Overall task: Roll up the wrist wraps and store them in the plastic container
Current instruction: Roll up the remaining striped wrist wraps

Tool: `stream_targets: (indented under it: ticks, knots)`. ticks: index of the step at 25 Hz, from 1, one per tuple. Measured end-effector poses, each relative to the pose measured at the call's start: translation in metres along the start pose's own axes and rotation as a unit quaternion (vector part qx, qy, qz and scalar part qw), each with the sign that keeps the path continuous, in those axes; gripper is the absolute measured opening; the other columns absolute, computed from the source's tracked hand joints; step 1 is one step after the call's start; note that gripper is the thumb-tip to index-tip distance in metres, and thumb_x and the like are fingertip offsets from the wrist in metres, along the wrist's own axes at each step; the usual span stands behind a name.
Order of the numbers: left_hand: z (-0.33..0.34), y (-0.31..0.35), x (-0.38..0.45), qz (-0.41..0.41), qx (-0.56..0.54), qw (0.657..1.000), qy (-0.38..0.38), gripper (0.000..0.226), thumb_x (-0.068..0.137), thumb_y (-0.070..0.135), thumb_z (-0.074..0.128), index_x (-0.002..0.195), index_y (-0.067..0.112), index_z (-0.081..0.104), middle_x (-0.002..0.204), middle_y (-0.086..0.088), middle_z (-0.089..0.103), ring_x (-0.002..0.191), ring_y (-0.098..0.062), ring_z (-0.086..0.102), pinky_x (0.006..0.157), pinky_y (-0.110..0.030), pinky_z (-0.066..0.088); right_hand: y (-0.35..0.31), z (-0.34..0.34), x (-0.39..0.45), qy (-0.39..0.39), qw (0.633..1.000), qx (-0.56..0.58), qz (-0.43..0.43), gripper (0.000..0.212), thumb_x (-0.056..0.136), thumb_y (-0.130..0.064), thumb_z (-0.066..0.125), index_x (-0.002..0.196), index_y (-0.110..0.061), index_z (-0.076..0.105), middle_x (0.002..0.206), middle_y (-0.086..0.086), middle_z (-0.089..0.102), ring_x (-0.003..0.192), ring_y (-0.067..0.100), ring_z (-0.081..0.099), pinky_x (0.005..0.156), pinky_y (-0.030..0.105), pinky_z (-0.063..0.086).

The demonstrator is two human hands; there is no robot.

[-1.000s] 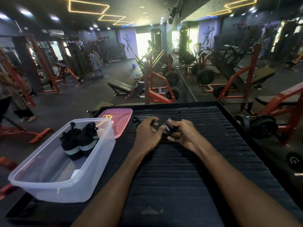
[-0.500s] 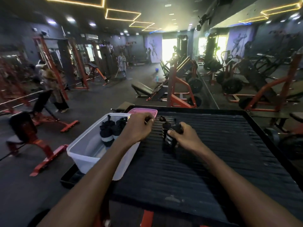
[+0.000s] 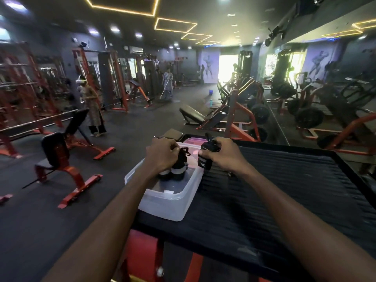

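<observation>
2 rolled wrist wraps (image 3: 175, 165) already stand in the plastic container (image 3: 168, 204).
Right hand (image 3: 220, 154) pinches a 3rd roll (image 3: 205, 157) beside its right rim; left hand (image 3: 162, 153) grips the stored ones. Loosened, the roll could unwind.

The plastic container (image 3: 166, 202) is sitting on the left edge of the bench (image 3: 274, 190); two rolled wrist wraps (image 3: 176, 165) are lying inside it, the lid (image 3: 193, 141) is lying just behind it, and a weight bench (image 3: 61, 159) is standing on the floor well to the left.

Three rolled wrist wraps (image 3: 205, 158), one plastic container (image 3: 168, 202), one lid (image 3: 193, 141).
</observation>
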State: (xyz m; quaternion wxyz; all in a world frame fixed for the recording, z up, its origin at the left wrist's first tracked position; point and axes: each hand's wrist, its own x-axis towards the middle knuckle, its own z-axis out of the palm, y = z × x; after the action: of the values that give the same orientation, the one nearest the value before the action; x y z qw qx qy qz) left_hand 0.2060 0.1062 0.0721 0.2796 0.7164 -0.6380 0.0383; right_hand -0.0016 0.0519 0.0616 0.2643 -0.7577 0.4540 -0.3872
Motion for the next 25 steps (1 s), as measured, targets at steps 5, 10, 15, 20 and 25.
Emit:
stream_targets:
  ticks: [5,10,15,20,25]
  knots:
    - [0.0,-0.069,0.018,-0.103,0.086,0.991,-0.029,0.026,0.075,0.04,0.038,0.079,0.034,0.064,0.104,-0.007,0.07,0.104,-0.036,0.058,0.094,-0.05,0.045,-0.048,0.034,0.01,-0.058,0.995,-0.048,-0.069,0.029,0.074,-0.033,0.086,0.097,-0.022,0.073,0.09,-0.007,0.071,0.087,0.012,0.065,0.071,0.025,0.044]
    - [-0.018,-0.078,0.007,-0.091,0.05,0.992,-0.074,0.017,0.082,0.033,0.051,0.076,0.033,0.067,0.103,-0.006,0.073,0.093,-0.034,0.063,0.086,-0.045,0.054,-0.063,0.073,0.026,-0.144,0.981,-0.114,-0.061,0.025,0.073,-0.03,0.086,0.09,-0.02,0.071,0.089,-0.001,0.071,0.083,0.014,0.063,0.069,0.024,0.042]
    - [-0.01,-0.091,0.002,-0.071,0.043,0.991,-0.102,0.019,0.087,0.017,0.055,0.095,0.019,0.072,0.11,-0.011,0.072,0.099,-0.032,0.064,0.079,-0.033,0.049,-0.068,0.115,0.033,-0.178,0.97,-0.153,-0.065,0.025,0.064,-0.026,0.087,0.073,-0.012,0.068,0.074,0.003,0.071,0.069,0.017,0.065,0.06,0.03,0.051]
    - [-0.007,-0.098,0.0,-0.061,0.027,0.994,-0.087,0.02,0.087,0.015,0.055,0.102,0.011,0.068,0.109,-0.014,0.071,0.099,-0.035,0.064,0.077,-0.035,0.049,-0.071,0.139,0.035,-0.215,0.954,-0.196,-0.078,0.013,0.071,-0.014,0.078,0.08,-0.007,0.073,0.079,0.015,0.074,0.076,0.029,0.071,0.067,0.036,0.057]
    - [-0.004,-0.098,-0.001,-0.064,0.008,0.996,-0.067,0.023,0.087,0.011,0.054,0.107,0.006,0.062,0.113,-0.017,0.066,0.102,-0.036,0.06,0.085,-0.04,0.05,-0.062,0.152,0.034,-0.2,0.947,-0.236,-0.091,0.02,0.075,-0.011,0.073,0.093,-0.001,0.073,0.096,0.02,0.073,0.092,0.037,0.067,0.066,0.03,0.042]
